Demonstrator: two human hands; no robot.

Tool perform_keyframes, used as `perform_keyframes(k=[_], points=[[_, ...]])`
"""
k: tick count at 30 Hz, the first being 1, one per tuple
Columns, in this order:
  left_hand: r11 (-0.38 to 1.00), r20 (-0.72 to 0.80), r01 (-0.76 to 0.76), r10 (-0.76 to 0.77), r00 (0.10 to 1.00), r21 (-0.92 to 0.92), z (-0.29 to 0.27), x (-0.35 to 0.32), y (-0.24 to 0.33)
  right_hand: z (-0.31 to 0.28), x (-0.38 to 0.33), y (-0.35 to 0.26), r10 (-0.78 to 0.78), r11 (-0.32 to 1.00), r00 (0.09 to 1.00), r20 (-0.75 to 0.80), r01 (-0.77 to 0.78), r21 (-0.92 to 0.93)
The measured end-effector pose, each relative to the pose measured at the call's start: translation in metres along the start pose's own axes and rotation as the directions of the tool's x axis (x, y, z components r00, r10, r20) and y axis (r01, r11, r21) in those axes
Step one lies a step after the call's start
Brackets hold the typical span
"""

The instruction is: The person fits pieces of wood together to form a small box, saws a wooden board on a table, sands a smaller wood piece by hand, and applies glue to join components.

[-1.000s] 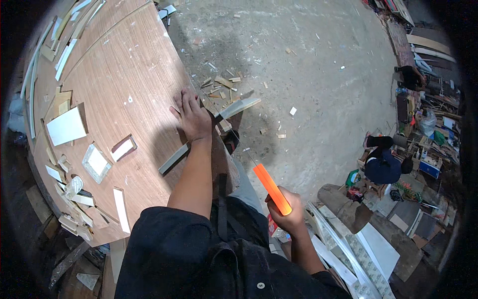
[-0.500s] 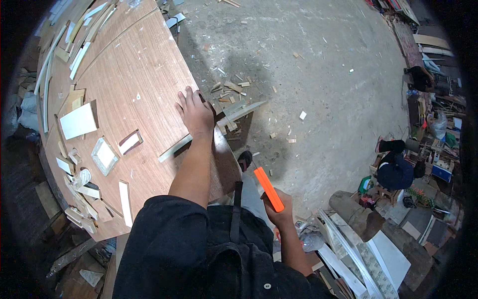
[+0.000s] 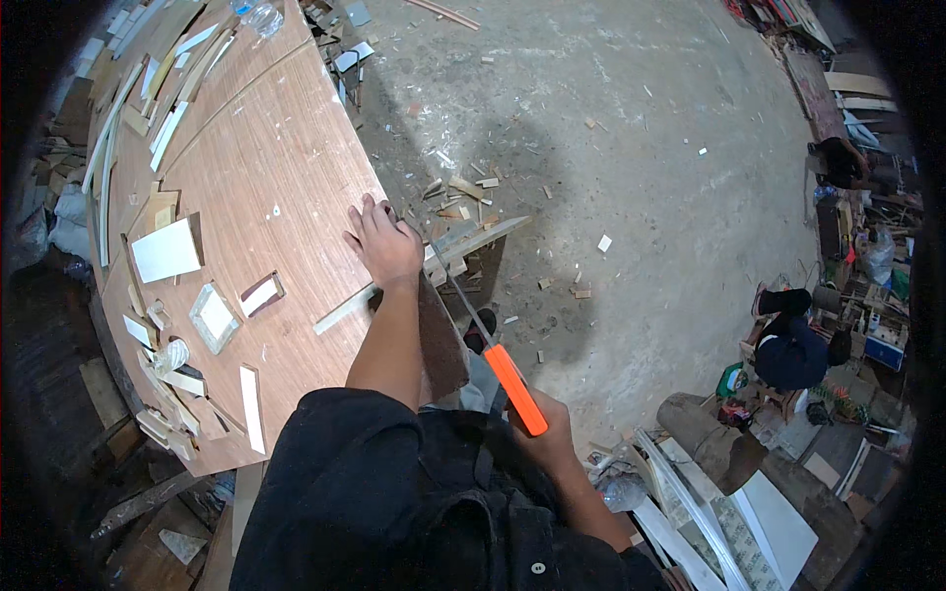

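My left hand [image 3: 386, 246] lies over a narrow wooden strip [image 3: 343, 310] at the right edge of the wooden table [image 3: 271, 148], its fingers stretched out and apart. The strip runs under the hand and juts past the edge over the floor. My right hand [image 3: 547, 433] is closed around the orange handle of a handsaw [image 3: 514, 387]. Its thin blade slants up and left, with the tip end against or just beside the strip, close to my left hand; contact is hard to tell.
White-faced offcuts, including a square board [image 3: 166, 250], and a cord roll [image 3: 171, 355] lie on the table. Wood scraps [image 3: 463, 189] litter the floor. A person [image 3: 788, 350] sits at the far right; long panels [image 3: 690, 502] lean at lower right. A plastic bottle [image 3: 261, 18] stands at the far edge.
The saw has come up and left, so its blade now reaches the strip at the table edge. My left hand stays on the strip, and the view has shifted slightly.
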State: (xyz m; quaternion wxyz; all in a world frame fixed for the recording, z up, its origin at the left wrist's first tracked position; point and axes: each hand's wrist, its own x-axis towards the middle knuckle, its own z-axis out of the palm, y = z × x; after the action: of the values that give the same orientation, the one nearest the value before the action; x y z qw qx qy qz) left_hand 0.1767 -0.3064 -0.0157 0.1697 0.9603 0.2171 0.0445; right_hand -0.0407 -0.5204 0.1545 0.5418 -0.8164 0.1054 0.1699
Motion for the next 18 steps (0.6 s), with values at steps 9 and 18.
perform_keyframes(k=[9,18], points=[[0.996,-0.045,-0.07,0.073,0.996,0.059,0.019,0.005,-0.01,-0.011,0.004,-0.036,0.04,0.991,0.996,0.077,-0.03,-0.128],[0.994,-0.123,-0.088,0.096,0.988,0.064,0.018,0.002,-0.008,-0.029,0.011,-0.108,0.275,0.944,0.951,0.143,-0.238,-0.23]])
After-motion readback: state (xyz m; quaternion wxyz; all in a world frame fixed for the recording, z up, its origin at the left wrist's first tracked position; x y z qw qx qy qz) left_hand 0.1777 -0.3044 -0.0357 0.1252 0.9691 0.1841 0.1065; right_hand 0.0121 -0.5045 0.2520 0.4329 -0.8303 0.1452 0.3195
